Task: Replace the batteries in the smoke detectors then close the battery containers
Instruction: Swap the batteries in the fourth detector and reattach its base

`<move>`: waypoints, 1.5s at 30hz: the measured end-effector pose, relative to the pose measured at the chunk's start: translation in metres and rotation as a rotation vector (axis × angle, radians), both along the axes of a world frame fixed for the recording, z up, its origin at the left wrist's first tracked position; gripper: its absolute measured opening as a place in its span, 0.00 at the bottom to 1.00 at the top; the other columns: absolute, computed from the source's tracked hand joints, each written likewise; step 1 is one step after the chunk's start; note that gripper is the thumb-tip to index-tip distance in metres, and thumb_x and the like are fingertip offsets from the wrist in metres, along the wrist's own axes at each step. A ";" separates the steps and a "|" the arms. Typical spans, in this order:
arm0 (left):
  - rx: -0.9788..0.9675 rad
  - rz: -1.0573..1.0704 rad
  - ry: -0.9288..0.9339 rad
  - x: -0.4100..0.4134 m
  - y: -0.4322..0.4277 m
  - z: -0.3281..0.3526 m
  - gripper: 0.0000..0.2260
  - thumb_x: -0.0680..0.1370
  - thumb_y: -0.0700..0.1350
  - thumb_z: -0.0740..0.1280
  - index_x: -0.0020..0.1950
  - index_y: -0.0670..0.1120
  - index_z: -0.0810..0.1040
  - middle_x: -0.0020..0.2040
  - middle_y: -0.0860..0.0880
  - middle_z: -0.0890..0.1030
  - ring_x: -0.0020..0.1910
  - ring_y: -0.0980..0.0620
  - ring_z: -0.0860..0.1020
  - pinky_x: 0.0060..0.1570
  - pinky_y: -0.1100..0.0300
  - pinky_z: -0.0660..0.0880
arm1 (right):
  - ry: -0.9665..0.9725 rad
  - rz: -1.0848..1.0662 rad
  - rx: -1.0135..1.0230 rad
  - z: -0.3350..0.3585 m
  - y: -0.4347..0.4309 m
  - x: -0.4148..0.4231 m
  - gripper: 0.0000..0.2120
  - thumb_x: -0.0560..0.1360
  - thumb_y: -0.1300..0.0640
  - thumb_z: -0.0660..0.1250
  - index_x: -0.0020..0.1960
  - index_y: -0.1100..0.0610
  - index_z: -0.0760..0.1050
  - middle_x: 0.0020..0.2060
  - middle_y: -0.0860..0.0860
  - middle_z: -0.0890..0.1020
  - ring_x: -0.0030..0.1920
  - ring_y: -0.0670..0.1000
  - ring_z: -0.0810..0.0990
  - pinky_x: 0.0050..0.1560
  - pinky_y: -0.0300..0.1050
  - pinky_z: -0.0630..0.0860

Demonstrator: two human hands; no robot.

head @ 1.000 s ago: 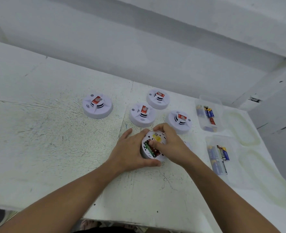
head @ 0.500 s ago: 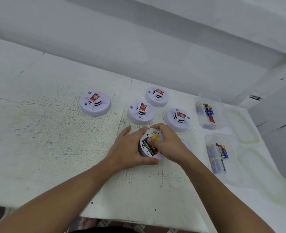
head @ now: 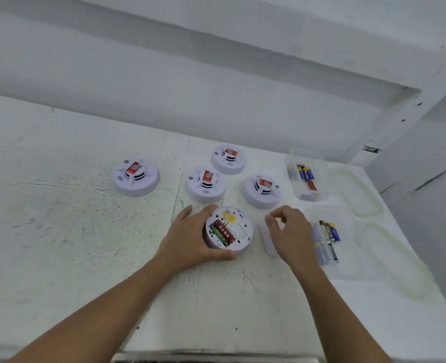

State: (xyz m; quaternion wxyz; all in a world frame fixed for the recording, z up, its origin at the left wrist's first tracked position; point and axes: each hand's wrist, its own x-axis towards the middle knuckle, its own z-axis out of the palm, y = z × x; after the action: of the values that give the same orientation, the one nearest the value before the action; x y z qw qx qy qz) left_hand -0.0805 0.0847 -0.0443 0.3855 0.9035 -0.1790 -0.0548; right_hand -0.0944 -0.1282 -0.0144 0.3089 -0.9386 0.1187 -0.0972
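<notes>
- Our left hand (head: 188, 239) grips the overturned smoke detector (head: 240, 227) on the table (head: 59, 244), fingers curled round its rim.
- Red and green batteries (head: 223, 231) sit exposed in its uncovered back.
- Our right hand (head: 294, 234) curls over the white cover (head: 267, 241) just beside it; whether it grips, we cannot tell.

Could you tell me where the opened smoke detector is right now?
In the head view, the opened smoke detector lies near the middle, gripped by the left hand, just nearer than an upright detector, with the right hand to its right.
</notes>
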 end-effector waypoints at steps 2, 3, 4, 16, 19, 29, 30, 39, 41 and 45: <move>0.013 0.017 0.013 0.000 0.001 -0.002 0.47 0.57 0.76 0.67 0.71 0.55 0.64 0.63 0.64 0.73 0.62 0.67 0.67 0.75 0.57 0.49 | 0.071 -0.024 -0.145 -0.008 -0.007 -0.005 0.07 0.76 0.52 0.66 0.49 0.55 0.76 0.47 0.52 0.79 0.47 0.49 0.74 0.43 0.39 0.64; 0.020 0.018 0.008 -0.001 0.000 0.000 0.47 0.58 0.76 0.68 0.71 0.55 0.63 0.63 0.65 0.72 0.62 0.67 0.66 0.74 0.59 0.47 | 0.101 -0.033 -0.211 -0.010 -0.009 -0.009 0.10 0.75 0.50 0.66 0.50 0.55 0.77 0.48 0.52 0.79 0.48 0.50 0.74 0.45 0.41 0.67; 0.023 0.020 0.002 -0.002 0.000 0.001 0.47 0.58 0.75 0.68 0.72 0.54 0.63 0.63 0.66 0.71 0.61 0.68 0.64 0.73 0.62 0.46 | 0.128 -0.037 -0.262 -0.012 -0.009 -0.012 0.12 0.74 0.47 0.66 0.51 0.55 0.76 0.49 0.53 0.79 0.48 0.51 0.75 0.46 0.44 0.69; -0.006 0.020 0.017 -0.008 -0.002 0.013 0.50 0.55 0.71 0.72 0.73 0.54 0.62 0.66 0.61 0.71 0.62 0.65 0.60 0.68 0.64 0.43 | 0.305 -0.037 -0.156 -0.004 -0.012 -0.016 0.09 0.71 0.56 0.70 0.46 0.62 0.78 0.50 0.57 0.77 0.50 0.55 0.76 0.48 0.49 0.75; 0.008 0.010 0.027 -0.005 0.000 0.004 0.53 0.52 0.75 0.70 0.72 0.56 0.61 0.67 0.61 0.71 0.70 0.56 0.62 0.72 0.58 0.47 | 0.352 -0.015 -0.030 0.002 -0.021 -0.013 0.09 0.73 0.55 0.69 0.50 0.60 0.76 0.54 0.52 0.77 0.46 0.48 0.74 0.38 0.40 0.69; -0.161 0.009 0.122 -0.005 0.015 0.000 0.35 0.57 0.69 0.74 0.59 0.78 0.61 0.57 0.62 0.77 0.56 0.63 0.75 0.57 0.59 0.74 | 0.361 0.436 0.031 0.044 -0.019 0.022 0.06 0.72 0.55 0.71 0.46 0.51 0.76 0.63 0.43 0.73 0.61 0.48 0.74 0.63 0.49 0.71; -0.160 0.008 0.122 -0.005 0.016 0.000 0.34 0.57 0.69 0.73 0.59 0.79 0.61 0.57 0.62 0.77 0.56 0.63 0.75 0.57 0.59 0.74 | 0.360 0.510 -0.019 0.047 -0.017 0.025 0.06 0.72 0.56 0.71 0.47 0.50 0.75 0.63 0.43 0.73 0.63 0.48 0.73 0.63 0.46 0.70; -0.171 0.026 0.119 -0.002 0.016 -0.005 0.35 0.55 0.67 0.75 0.58 0.78 0.62 0.54 0.60 0.78 0.54 0.61 0.75 0.55 0.58 0.74 | 0.314 1.089 -0.522 0.051 0.012 0.047 0.08 0.74 0.65 0.67 0.52 0.57 0.72 0.70 0.48 0.68 0.67 0.50 0.68 0.63 0.46 0.69; -0.184 0.033 0.125 -0.001 0.016 -0.006 0.36 0.56 0.64 0.77 0.59 0.76 0.64 0.54 0.60 0.79 0.54 0.61 0.75 0.55 0.58 0.74 | 0.289 1.187 -0.593 0.045 0.013 0.050 0.12 0.72 0.69 0.67 0.54 0.59 0.72 0.69 0.50 0.69 0.65 0.53 0.71 0.58 0.50 0.73; -0.189 0.037 0.128 0.000 0.016 -0.007 0.37 0.57 0.59 0.80 0.61 0.73 0.65 0.55 0.60 0.79 0.55 0.61 0.75 0.56 0.58 0.74 | 0.292 1.232 -0.688 0.043 0.016 0.053 0.15 0.72 0.71 0.65 0.55 0.59 0.71 0.70 0.50 0.68 0.63 0.57 0.73 0.52 0.53 0.76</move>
State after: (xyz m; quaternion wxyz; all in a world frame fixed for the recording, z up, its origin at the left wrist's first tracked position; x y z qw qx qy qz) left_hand -0.0803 0.1009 -0.0511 0.4807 0.8609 -0.1417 -0.0882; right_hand -0.0419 -0.1126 0.0288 -0.0246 -0.8826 -0.4296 0.1893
